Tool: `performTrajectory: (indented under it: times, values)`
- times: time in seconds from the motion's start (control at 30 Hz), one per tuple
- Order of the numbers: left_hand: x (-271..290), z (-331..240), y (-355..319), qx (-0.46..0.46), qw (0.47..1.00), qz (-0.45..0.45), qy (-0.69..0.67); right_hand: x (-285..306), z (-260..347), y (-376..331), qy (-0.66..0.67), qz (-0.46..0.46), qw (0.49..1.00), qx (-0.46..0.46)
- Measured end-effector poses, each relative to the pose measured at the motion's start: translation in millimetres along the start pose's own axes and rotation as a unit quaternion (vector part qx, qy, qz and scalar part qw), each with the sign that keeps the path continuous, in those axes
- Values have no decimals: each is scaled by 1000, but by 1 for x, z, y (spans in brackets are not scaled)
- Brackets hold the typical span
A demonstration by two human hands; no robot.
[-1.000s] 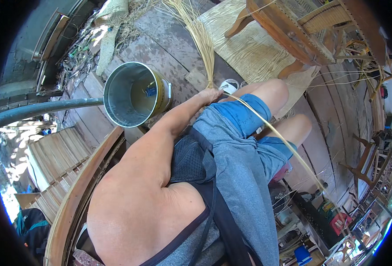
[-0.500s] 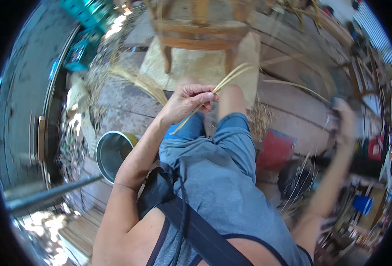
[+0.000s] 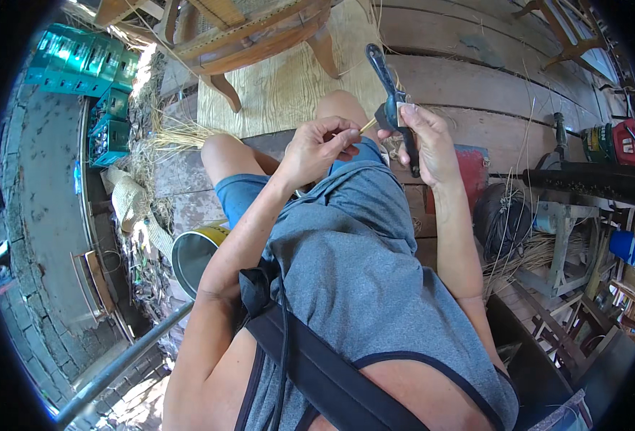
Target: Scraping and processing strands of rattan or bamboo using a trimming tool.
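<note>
My left hand [image 3: 320, 149] pinches a thin straw-coloured cane strand [image 3: 368, 125] in front of my chest, above my knees. Close to its right, my right hand [image 3: 426, 141] grips a dark, long-handled tool [image 3: 390, 95] that points up and away from me. The strand's tip touches the tool's head between the two hands. I sit in a grey sleeveless shirt and blue shorts, with a dark strap across my chest.
A wooden chair [image 3: 240, 34] stands ahead on a plywood sheet [image 3: 288, 86]. A metal can [image 3: 194, 253] sits by my left thigh. Loose straw [image 3: 177, 134] and green crates [image 3: 87, 68] lie at the left. A red box [image 3: 473, 167], a coiled bundle [image 3: 500, 219] and machinery [image 3: 583, 183] are at the right.
The view has swung from the can and the floor at my left toward the chair in front. My right hand has come up from my right side holding the dark tool, meeting my left hand.
</note>
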State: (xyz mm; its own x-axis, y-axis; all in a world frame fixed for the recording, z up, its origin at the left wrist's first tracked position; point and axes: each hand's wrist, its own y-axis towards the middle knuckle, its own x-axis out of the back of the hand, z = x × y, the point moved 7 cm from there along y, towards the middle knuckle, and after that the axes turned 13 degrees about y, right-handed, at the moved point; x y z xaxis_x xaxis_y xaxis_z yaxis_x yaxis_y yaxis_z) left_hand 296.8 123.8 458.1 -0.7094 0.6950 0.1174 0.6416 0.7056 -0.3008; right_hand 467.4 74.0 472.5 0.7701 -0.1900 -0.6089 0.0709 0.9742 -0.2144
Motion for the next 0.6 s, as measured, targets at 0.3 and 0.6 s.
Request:
performTrajectory:
  times: [0.3,0.6]
  values:
    - [6,-36,-22,-192,860,-99,462,-22,-4,-7,-150,-25,988,4]
    - [32,-32,-29,-253,894,-191,316,-35,-28,-2,-145,-21,989,-13]
